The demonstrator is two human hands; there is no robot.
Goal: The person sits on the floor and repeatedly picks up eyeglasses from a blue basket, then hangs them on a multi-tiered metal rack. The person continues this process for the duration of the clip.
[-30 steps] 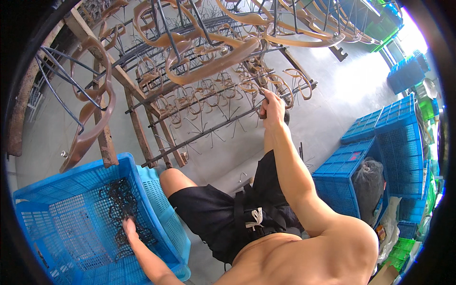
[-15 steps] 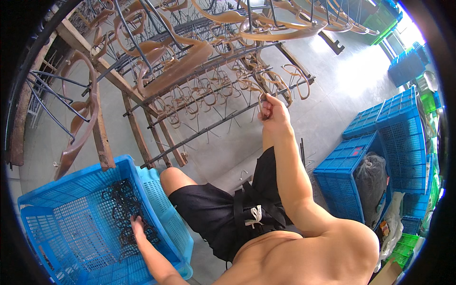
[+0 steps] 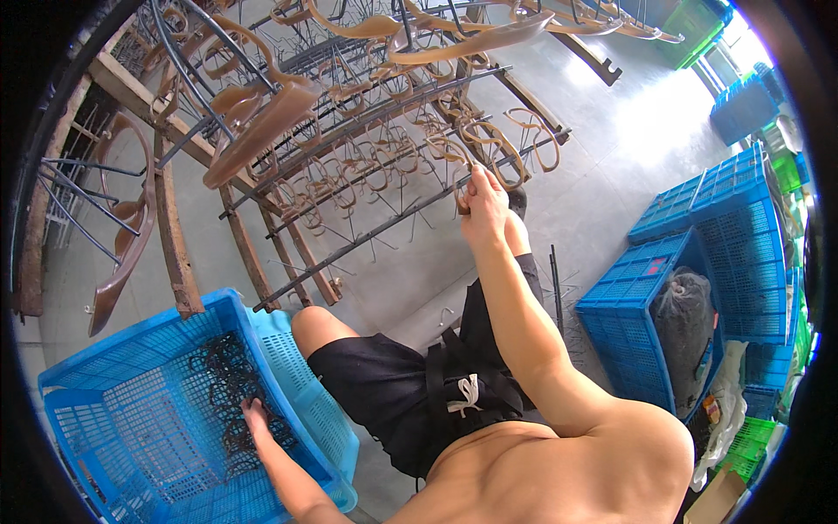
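Observation:
A rack (image 3: pixel 397 201) of dark rods and wire hooks carries many glossy tan looped frames (image 3: pixel 253 122). My right hand (image 3: pixel 480 205) reaches up to the lower tier, its fingers curled around a tan looped piece at the rack. My left hand (image 3: pixel 255 413) is down inside a blue mesh crate (image 3: pixel 105 402), its fingers bent at a tangled pile of small black looped items (image 3: pixel 229 362) along the crate's right side; what exactly they hold is hidden.
Stacked blue crates (image 3: pixel 724 253) stand at the right, one holding a dark bagged bundle (image 3: pixel 681 336). Green crates (image 3: pixel 751 445) and white plastic sheeting (image 3: pixel 724 410) lie beyond. More crates (image 3: pixel 738 109) stand far back. My knees and dark shorts are below the rack.
My right hand has shifted slightly up and left at the rack. My right leg shows farther forward. My left hand stays in the crate, and the camera view has moved a little.

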